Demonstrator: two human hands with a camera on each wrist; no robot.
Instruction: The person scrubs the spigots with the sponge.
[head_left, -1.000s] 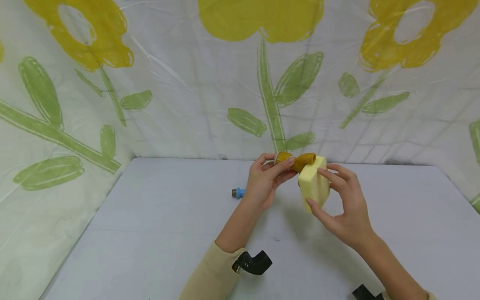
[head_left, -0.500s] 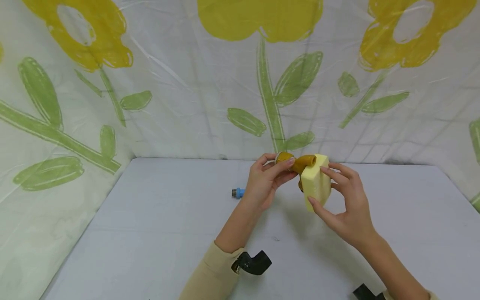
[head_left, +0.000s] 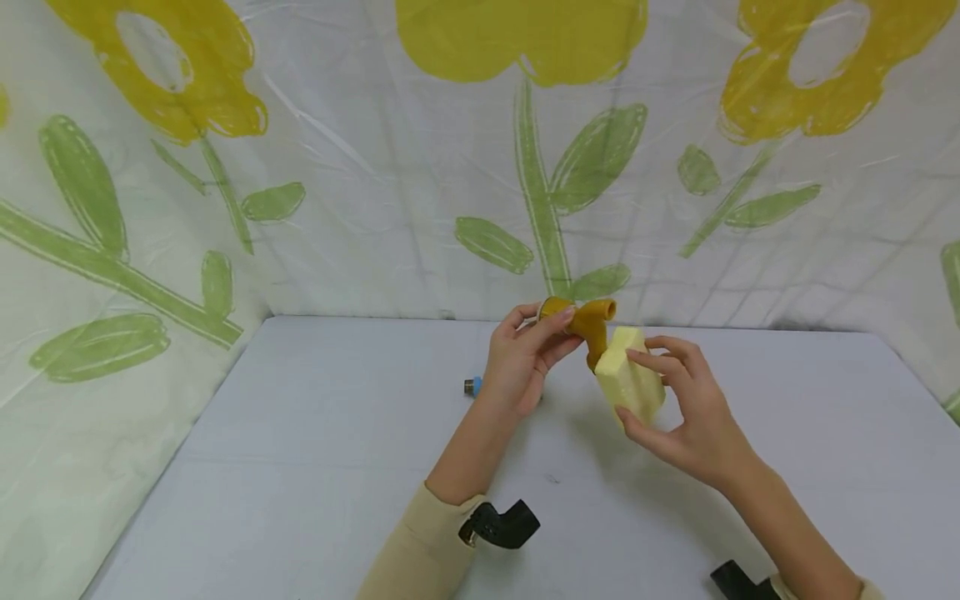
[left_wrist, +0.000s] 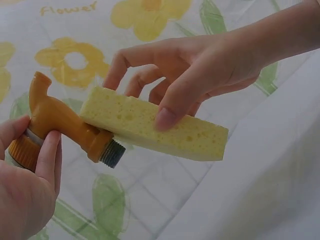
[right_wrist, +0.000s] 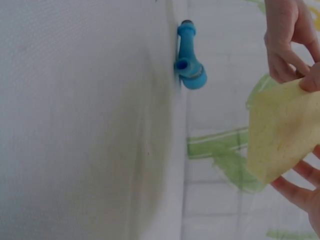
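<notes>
In the head view my left hand (head_left: pixel 517 362) pinches an orange plastic faucet (head_left: pixel 592 317) by its ribbed knob. The faucet's spout points up and its dark threaded end shows in the left wrist view. My right hand (head_left: pixel 693 408) grips a pale yellow sponge (left_wrist: pixel 155 125) by its edges, thumb on one side and fingers on the other. One end of the sponge lies against the faucet's body near the threaded end. Both things are held up above the table.
A blue faucet (right_wrist: pixel 190 57) lies on the white table (head_left: pixel 315 467), mostly hidden behind my left hand in the head view. Behind the table hangs a flower-printed sheet (head_left: pixel 360 167). Black camera mounts (head_left: pixel 501 525) sit at both wrists.
The sponge has slid down from the spout along the faucet's body to its threaded side. My left hand has shifted slightly left and up, tilting the faucet.
</notes>
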